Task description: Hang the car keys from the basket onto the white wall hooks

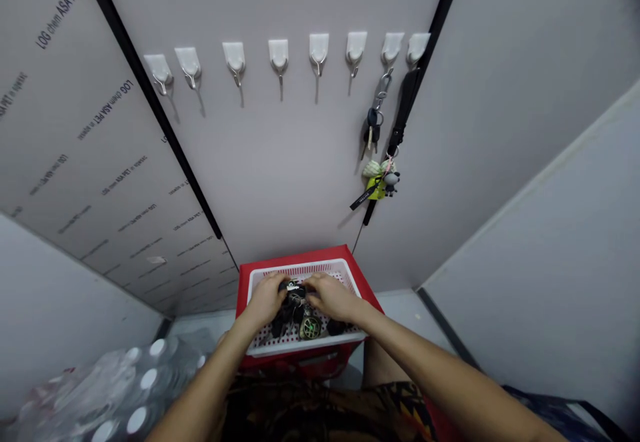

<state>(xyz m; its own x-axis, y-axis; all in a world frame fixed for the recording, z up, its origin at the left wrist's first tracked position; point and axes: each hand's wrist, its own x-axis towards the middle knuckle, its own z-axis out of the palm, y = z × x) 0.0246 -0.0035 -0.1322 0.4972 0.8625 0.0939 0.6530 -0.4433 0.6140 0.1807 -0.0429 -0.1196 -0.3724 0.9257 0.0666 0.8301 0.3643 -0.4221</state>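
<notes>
A white perforated basket (345, 272) sits on a red box (367, 285) in front of me. It holds a pile of dark keys and keychains (300, 315). My left hand (264, 301) and my right hand (334, 297) both reach into the basket. Their fingers curl together over a black key bundle (294, 289) at the middle of the pile. On the wall above, a row of white hooks (279, 54) runs left to right. A key bunch with a carabiner (374, 125) and a black lanyard with charms (387, 179) hang from the two rightmost hooks. The other hooks are bare.
A shrink-wrapped pack of white-capped water bottles (125, 389) lies at the lower left. Grey wall panels with black joint strips (150, 102) close in on the left and right. A patterned cloth (320, 409) lies under my forearms.
</notes>
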